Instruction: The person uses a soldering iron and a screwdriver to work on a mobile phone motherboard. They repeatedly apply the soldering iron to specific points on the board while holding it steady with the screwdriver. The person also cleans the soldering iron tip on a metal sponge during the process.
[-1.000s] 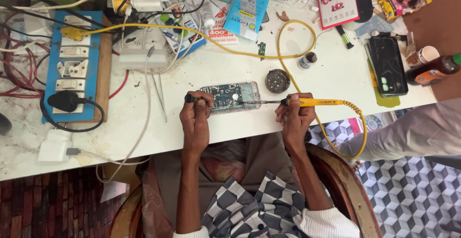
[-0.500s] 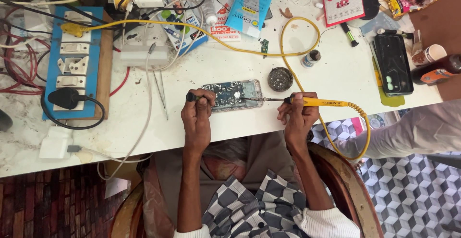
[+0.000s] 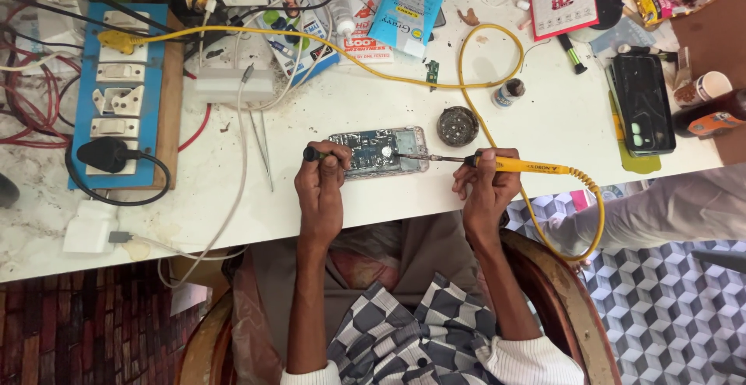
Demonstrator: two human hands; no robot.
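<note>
An opened phone with its circuit board showing [image 3: 378, 152] lies on the white table near the front edge. My left hand [image 3: 320, 187] grips a small dark-handled tool [image 3: 314, 153] at the phone's left end. My right hand [image 3: 483, 187] holds a yellow soldering iron [image 3: 513, 165]. Its metal tip reaches left onto the board. A yellow cable [image 3: 482, 82] runs from the iron in a loop over the table and down past the edge.
A blue switchboard with a black plug [image 3: 116, 97] sits far left among wires. A round tin [image 3: 457, 125], a small bottle [image 3: 509, 92], tweezers [image 3: 262, 148], a black phone [image 3: 643, 105] and packets crowd the back. Another person's sleeve [image 3: 668, 214] is at right.
The hands and the phone hold nearly the same pose. The view has shifted slightly, and the iron's tip stays on the board.
</note>
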